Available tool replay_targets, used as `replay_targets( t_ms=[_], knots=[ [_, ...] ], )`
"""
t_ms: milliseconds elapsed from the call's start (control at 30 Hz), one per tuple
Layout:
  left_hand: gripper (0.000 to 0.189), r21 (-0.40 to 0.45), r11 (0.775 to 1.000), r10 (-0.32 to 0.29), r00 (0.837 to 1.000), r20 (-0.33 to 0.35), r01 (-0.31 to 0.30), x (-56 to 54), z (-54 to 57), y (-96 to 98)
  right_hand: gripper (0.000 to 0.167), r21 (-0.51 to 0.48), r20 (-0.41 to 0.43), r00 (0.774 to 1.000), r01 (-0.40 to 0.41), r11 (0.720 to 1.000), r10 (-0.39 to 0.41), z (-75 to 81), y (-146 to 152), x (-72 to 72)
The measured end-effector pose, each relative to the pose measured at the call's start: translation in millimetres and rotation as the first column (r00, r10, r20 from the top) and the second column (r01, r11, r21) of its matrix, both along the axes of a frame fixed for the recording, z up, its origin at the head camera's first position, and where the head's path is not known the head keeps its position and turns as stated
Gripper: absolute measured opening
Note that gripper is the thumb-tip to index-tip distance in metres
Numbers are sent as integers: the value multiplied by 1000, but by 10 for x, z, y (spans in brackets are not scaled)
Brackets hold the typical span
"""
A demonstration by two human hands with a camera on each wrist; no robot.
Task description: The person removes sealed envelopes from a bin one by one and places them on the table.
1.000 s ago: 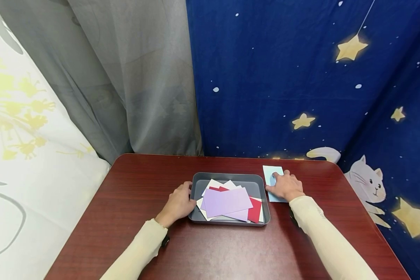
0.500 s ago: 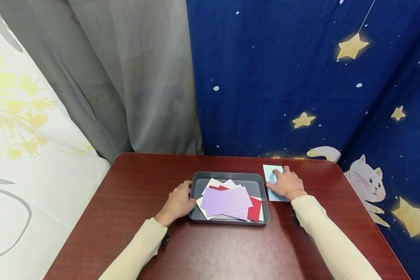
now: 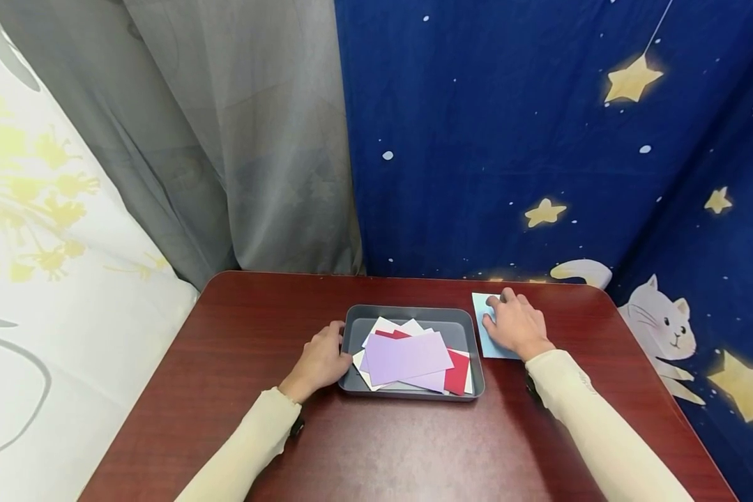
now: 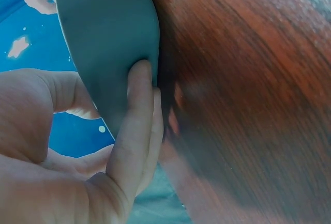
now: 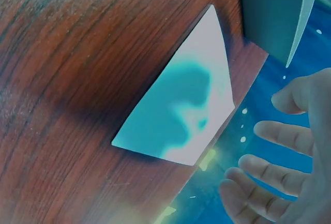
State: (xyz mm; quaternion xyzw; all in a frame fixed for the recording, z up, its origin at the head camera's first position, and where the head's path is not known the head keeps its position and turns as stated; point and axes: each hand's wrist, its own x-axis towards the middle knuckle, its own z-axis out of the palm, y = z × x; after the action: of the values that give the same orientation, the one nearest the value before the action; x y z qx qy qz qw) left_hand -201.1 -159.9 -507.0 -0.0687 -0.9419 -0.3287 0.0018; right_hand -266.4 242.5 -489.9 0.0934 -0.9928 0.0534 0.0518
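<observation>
A dark grey tray (image 3: pixel 442 319) stands on the table, holding several overlapping cards. Topmost is a lilac card (image 3: pixel 408 359), with a red card (image 3: pixel 457 373) and white cards (image 3: pixel 384 326) showing beneath it. My left hand (image 3: pixel 318 359) grips the tray's left side. In the left wrist view, fingers (image 4: pixel 137 115) lie along the tray's outer wall (image 4: pixel 108 43), while the thumb's tip is hidden behind the rim. My right hand (image 3: pixel 516 326) hovers over a light blue card (image 3: pixel 492 348) right of the tray. In the right wrist view its relaxed fingers are apart from the card (image 5: pixel 176 100).
The reddish-brown wooden table (image 3: pixel 257 314) ends at a rounded back edge. Behind it hang a grey curtain (image 3: pixel 282 174) and a blue curtain (image 3: pixel 452 174) with stars. White patterned fabric (image 3: pixel 69 362) is at the left.
My right hand has moved slightly up and to the right, away from the blue card, and its fingers look lifted. My left hand and the tray keep their places.
</observation>
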Motion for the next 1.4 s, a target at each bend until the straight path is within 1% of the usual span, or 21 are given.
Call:
replay_targets(
  t_ms=[200,433,600,767,900,1033,1233,1400],
  knots=[
    [61,0,1000,4,1000,6,-4,-5,4,5,47,-8,-43,998,-55,998,54,31,-48,16],
    [61,-1,1000,11,1000,16,-11,-17,-32,-2,48,7,-88,987,-135,991,135,48,-182,66],
    [62,-5,1000,13,1000,16,-13,-8,-31,0,45,17,-127,968,-216,976,216,54,-331,114],
    [61,-6,1000,11,1000,12,-11,-10,-23,-2,46,-5,-142,943,-303,953,299,104,-515,170],
    [60,-5,1000,4,1000,6,-4,-19,-24,0,47,-22,-123,927,-361,932,355,137,-649,209],
    [60,-4,1000,2,1000,2,-2,-25,-28,2,51,-34,-79,910,-410,911,407,164,-764,249],
    [60,-11,1000,-2,1000,-3,2,-18,-31,-2,54,-47,-33,866,-499,865,498,143,-882,309],
    [60,-8,1000,-3,1000,-8,3,-15,-28,-5,59,-54,29,828,-557,828,559,102,-965,341]
  ],
)
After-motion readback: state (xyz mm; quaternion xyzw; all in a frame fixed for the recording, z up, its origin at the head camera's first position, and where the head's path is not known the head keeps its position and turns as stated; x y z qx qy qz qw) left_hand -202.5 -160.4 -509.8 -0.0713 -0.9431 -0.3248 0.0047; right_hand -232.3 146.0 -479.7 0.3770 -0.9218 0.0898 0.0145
